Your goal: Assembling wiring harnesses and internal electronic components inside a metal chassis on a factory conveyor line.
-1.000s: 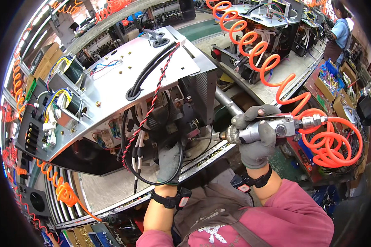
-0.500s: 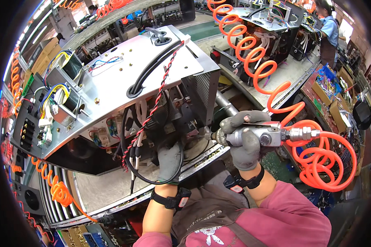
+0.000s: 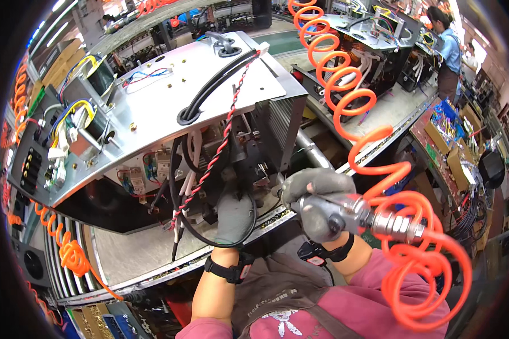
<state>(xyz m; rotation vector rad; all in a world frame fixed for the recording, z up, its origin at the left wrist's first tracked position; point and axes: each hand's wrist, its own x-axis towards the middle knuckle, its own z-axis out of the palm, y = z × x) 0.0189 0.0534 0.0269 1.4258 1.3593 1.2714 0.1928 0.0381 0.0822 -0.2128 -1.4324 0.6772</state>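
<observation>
As seen from the head view, found the metal chassis (image 3: 152,107) tipped up on the bench (image 3: 130,254), open underside toward the body. Had the right hand (image 3: 314,198), grey-gloved, clamped round the pneumatic screwdriver (image 3: 353,213), nose aimed left at the chassis's lower edge, just beside the finned heat sink (image 3: 277,127). Couldn't see the bit tip or any screw, both hidden behind the fingers. Had the left hand (image 3: 234,217), also gloved, pushed up into the underside among the wiring. Fingertips buried, so couldn't tell whether closed on anything or merely bracing. Noted a red-black twisted pair (image 3: 215,158) and a black cable loop (image 3: 209,242) hanging right beside that hand, close to the driver's line. Noted the orange coiled air hose (image 3: 373,169) running from the tool's rear up over the next bench.

Risks, as judged:
- Could snag or nick the 2 loose leads if spun up with them that near the bit.
- Could cam out or cross-thread, given the blind tip and angled approach.
- Could get yanked off axis by hose tension.
- Could pinch the left fingers, so near the nose.
- Could shift the chassis if not braced.
</observation>
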